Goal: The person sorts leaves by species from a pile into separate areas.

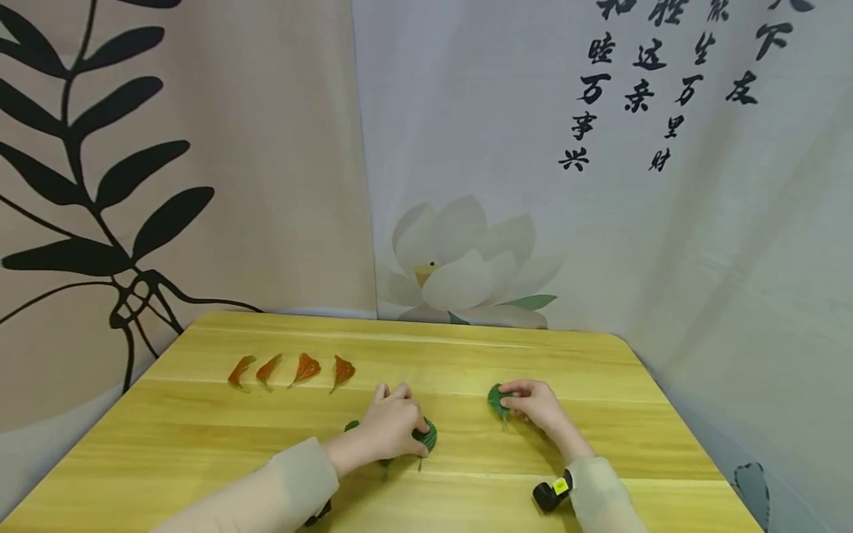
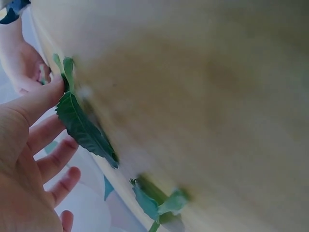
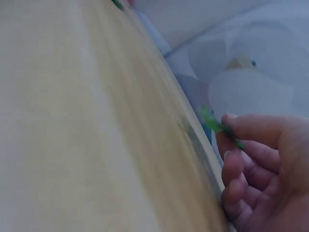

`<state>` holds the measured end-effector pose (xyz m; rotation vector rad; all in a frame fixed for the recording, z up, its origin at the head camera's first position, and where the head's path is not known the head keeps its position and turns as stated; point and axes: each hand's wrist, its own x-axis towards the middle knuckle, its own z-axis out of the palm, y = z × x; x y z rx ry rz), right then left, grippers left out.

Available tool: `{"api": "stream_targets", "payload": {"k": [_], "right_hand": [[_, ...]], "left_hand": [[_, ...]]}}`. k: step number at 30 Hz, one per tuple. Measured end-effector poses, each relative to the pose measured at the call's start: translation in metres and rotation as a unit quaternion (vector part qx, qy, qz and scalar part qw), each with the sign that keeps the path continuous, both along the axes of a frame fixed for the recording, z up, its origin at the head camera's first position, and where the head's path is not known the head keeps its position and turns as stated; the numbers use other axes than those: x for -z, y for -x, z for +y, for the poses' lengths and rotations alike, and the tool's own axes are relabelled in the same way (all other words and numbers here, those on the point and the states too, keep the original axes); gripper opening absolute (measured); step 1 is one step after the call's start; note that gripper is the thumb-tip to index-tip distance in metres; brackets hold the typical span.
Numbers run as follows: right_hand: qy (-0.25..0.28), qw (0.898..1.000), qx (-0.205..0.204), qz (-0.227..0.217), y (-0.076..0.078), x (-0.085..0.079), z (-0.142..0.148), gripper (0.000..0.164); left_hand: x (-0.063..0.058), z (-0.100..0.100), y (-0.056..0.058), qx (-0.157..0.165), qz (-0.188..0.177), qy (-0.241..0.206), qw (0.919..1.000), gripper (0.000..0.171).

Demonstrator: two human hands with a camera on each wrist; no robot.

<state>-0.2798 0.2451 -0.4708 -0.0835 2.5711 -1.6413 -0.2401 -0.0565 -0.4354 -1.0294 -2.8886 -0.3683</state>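
Observation:
My left hand (image 1: 389,428) reaches across the table, its thumb and index finger pinching the edge of a serrated green leaf (image 1: 429,437). In the left wrist view that leaf (image 2: 87,128) lies along the tabletop, its pale stem by the thumb tip, the other fingers spread loosely. More green leaf (image 1: 352,426) shows from behind this hand, mostly hidden by it; the left wrist view has a second leaf (image 2: 147,202) on the wood. Farther right, my right hand (image 1: 536,406) pinches another green leaf (image 1: 496,400) between thumb and fingertips, edge-on in the right wrist view (image 3: 219,126).
Several orange-red leaves (image 1: 306,368) lie in a row at the back left of the yellow wooden table (image 1: 466,363). A black wrist device (image 1: 549,496) sits at the right cuff. Behind the table's far edge hangs a printed cloth (image 1: 466,148) with a lotus and writing.

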Motion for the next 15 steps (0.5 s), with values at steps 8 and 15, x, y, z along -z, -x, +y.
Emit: {"api": "stream_targets", "payload": {"k": [8, 15], "right_hand": [[0.01, 0.998, -0.06, -0.029, -0.031, -0.013, -0.019, 0.025], [-0.009, 0.996, -0.085, -0.033, -0.046, -0.02, -0.036, 0.025]], "left_hand": [[0.0, 0.0, 0.0, -0.001, 0.001, 0.001, 1.0, 0.029], [0.0, 0.001, 0.001, 0.0, -0.003, 0.001, 1.0, 0.029]]}}
